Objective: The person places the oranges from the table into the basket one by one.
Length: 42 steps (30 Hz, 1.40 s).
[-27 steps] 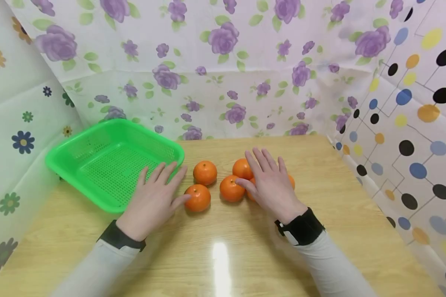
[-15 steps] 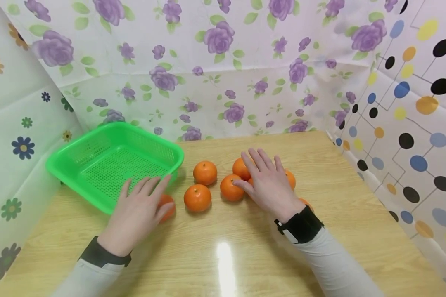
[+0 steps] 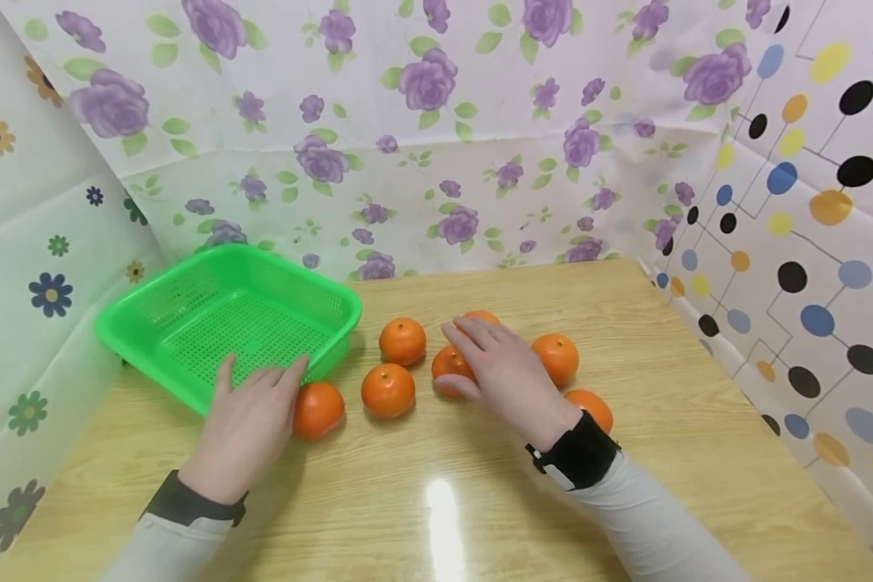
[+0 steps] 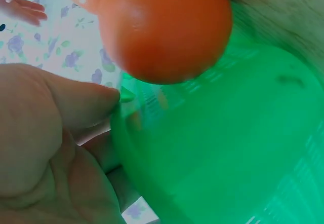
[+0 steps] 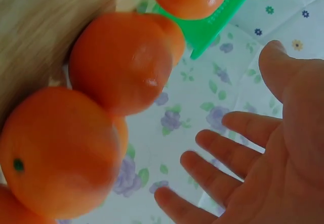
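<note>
Several oranges lie on the wooden table [image 3: 422, 517] to the right of a green mesh basket [image 3: 189, 307]. My left hand [image 3: 250, 408] lies flat with straight fingers on the basket's front rim. Its thumb side is next to the leftmost orange [image 3: 318, 409]. The left wrist view shows that orange [image 4: 164, 29] against the green basket wall [image 4: 228, 148], beside my thumb [image 4: 76, 100]. My right hand [image 3: 495, 368] hovers flat over the middle orange [image 3: 445, 362], fingers spread. In the right wrist view my fingers [image 5: 228, 158] are straight, and two oranges [image 5: 121, 62] lie under the palm.
Two more oranges [image 3: 555, 358] lie right of my right hand, and two [image 3: 402, 340] sit between my hands. Flower-print sheets [image 3: 436, 162] wall the table at the back and left, and a dotted sheet [image 3: 793, 283] walls it on the right.
My left hand slid left and toward me from the oranges to the basket's front rim, revealing an orange beside it. My right hand shifted left, uncovering two oranges on its right.
</note>
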Tool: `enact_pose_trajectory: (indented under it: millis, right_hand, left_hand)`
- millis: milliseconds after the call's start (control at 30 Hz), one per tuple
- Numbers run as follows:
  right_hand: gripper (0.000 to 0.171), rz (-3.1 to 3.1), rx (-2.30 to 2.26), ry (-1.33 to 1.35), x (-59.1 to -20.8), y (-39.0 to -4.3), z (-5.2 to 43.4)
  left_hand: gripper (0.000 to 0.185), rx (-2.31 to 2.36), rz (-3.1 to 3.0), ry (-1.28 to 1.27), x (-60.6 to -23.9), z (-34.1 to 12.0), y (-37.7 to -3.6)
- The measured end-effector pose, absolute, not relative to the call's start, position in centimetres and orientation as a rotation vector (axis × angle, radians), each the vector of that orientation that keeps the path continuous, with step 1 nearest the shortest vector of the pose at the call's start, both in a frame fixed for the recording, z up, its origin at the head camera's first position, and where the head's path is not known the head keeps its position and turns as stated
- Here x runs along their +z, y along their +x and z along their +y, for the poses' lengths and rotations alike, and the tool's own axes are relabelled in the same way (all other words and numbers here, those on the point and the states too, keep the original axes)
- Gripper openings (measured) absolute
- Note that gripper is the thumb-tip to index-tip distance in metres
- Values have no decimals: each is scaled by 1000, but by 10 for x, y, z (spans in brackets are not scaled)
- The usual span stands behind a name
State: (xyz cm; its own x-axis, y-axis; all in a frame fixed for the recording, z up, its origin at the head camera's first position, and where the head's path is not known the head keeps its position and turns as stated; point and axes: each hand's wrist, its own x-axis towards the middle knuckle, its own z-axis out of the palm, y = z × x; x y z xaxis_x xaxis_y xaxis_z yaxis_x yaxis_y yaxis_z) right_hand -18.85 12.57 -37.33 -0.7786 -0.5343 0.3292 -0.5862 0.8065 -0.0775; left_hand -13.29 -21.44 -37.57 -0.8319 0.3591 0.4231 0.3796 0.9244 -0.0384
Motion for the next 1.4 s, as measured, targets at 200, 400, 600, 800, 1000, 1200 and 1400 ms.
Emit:
enact_pose_trajectory:
  millis: [200, 400, 600, 800, 1000, 1200, 1400]
  right_hand:
    - [72, -2692, 309, 883, -374, -184, 119]
    - [69, -2679, 295, 885, -376, -183, 116]
    - [68, -2683, 293, 885, -378, -180, 118]
    - [67, -2689, 275, 881, -380, -180, 119]
    - [69, -2701, 252, 872, -381, -179, 119]
    - [69, -2700, 257, 873, -379, -179, 119]
    - [69, -2687, 277, 883, -376, -178, 119]
  left_hand:
    - [67, -70, -2675, -556, -375, -214, -136]
    - [50, -117, -2707, -562, -371, -205, -147]
    - [43, -135, -2725, -544, -370, -195, -159]
    - [42, -134, -2736, -538, -373, -187, -168]
    - [43, -129, -2766, -511, -377, -182, -174]
    - [41, -121, -2760, -505, -378, -176, -180]
    - [42, -123, -2759, -493, -376, -171, -185]
